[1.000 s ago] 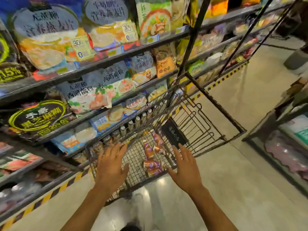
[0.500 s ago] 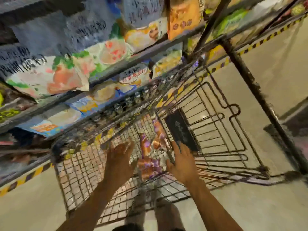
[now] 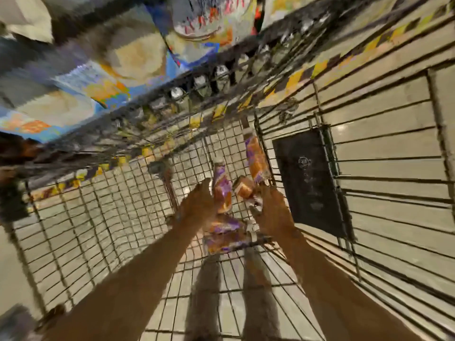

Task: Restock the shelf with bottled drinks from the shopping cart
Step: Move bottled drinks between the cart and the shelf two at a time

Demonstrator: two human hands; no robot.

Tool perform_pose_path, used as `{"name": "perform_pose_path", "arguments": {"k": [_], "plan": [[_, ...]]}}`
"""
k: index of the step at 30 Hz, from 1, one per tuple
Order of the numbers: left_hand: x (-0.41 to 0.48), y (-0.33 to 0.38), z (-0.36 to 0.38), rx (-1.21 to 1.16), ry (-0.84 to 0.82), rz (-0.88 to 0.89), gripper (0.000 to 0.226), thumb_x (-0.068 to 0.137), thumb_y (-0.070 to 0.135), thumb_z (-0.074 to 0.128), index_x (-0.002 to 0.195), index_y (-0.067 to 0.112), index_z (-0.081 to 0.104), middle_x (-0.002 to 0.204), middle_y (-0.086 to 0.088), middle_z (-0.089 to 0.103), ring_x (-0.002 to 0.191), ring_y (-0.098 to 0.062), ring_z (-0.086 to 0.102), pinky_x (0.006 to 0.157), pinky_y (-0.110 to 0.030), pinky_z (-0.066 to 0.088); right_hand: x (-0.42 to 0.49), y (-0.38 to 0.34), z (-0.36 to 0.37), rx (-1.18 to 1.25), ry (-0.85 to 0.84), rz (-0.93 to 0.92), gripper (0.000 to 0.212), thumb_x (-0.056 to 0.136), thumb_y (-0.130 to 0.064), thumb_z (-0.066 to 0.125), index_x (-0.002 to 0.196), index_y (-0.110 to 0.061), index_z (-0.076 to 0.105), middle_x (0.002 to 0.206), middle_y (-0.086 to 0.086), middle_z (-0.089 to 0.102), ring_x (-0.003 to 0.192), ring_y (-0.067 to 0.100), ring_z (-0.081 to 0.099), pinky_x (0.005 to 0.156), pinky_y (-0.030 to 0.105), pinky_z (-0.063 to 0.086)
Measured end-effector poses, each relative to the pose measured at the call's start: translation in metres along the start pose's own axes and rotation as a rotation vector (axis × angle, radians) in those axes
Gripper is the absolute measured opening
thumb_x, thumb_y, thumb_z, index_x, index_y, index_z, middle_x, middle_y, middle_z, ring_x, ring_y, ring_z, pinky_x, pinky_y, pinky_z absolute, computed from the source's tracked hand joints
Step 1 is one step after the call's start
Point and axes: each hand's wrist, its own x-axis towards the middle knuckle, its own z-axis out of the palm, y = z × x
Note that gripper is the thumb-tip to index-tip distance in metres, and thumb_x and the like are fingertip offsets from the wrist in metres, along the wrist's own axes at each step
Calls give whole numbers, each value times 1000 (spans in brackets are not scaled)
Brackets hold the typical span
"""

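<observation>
Flanking the wire cart [image 3: 73, 230], stocked shelves [image 3: 93, 43]

Single head view, wide-angle, steeply downward, close above shopping cart [image 3: 98, 217] interior; heavy motion blur.

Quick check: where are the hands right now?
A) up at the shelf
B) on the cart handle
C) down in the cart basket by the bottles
C: the left hand and right hand both reach into the cart beside the purple-labelled bottles.
</observation>
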Motion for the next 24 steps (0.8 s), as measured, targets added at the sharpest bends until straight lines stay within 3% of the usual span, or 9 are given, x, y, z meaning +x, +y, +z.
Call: {"name": "perform_pose_path", "arguments": {"k": [4,8,10,13,15,17,19,21,24], "plan": [[26,13,21,-144,-19,-112,64,88,51,72,134,13,48,116,-16,68,109,-36,66,74,-32,40,23,5,13,-2,-67,32,72,92,-30,69,154,-11,39,141,20,53,126,41,54,103,53,49],[32,11,25,-180,44,-153,53,82,48,76,118,14,57,102,-12,73,96,-35,69,75,-39,53,38,4,23,51,-60,103,51,87,-34,65,134,-24,50,118,11,65,108,36,66,87,52,57],[26,9,18,-201,48,-164,43,81,50,75,107,19,60,95,-3,70,89,-29,66,72,-36,51,35,4,22,65,-72,110,55,87,-35,71,137,-24,50,120,10,65,108,34,66,88,51,57],[7,3,-2,-316,49,-160,38,79,48,75,103,25,57,91,1,67,82,-27,66,68,-35,51,16,-5,-2,197,-120,112,33,90,-43,74,115,-27,59,98,-3,68,89,21,68,73,29,55],[-14,0,-24,-556,1,-141,44,78,38,79,114,26,56,97,0,70,82,-27,72,72,-47,62,-3,-14,-24,261,-145,103,20,94,-42,72,102,-29,60,80,-13,63,71,5,61,58,9,39],[-41,-2,-51,-757,-57,-111,47,86,18,78,125,19,53,102,2,69,83,-18,72,78,-49,63,-24,-26,-46,369,-145,94,19,94,-39,73,105,-26,64,84,-12,68,70,5,60,56,9,37],[-71,-3,-78,-841,-78,-45,42,90,8,74,125,16,53,104,1,68,85,-16,71,84,-51,61,-52,-47,-75,446,-176,82,20,94,-30,74,108,-27,61,95,-9,68,78,9,61,61,11,46],[-99,-4,-103,-878,-85,12,37,91,13,74,122,22,55,110,-1,69,94,-21,71,88,-52,59,-82,-66,-105,457,-168,-11,23,85,-16,79,104,-12,67,94,2,72,80,13,70,65,16,56],[-142,-10,-141,-871,-92,120,42,92,21,76,128,21,55,109,-2,73,93,-21,71,77,-41,60,-132,-89,-139,615,-96,-108,32,87,17,66,112,-2,59,98,6,68,84,20,73,65,21,59]]}}
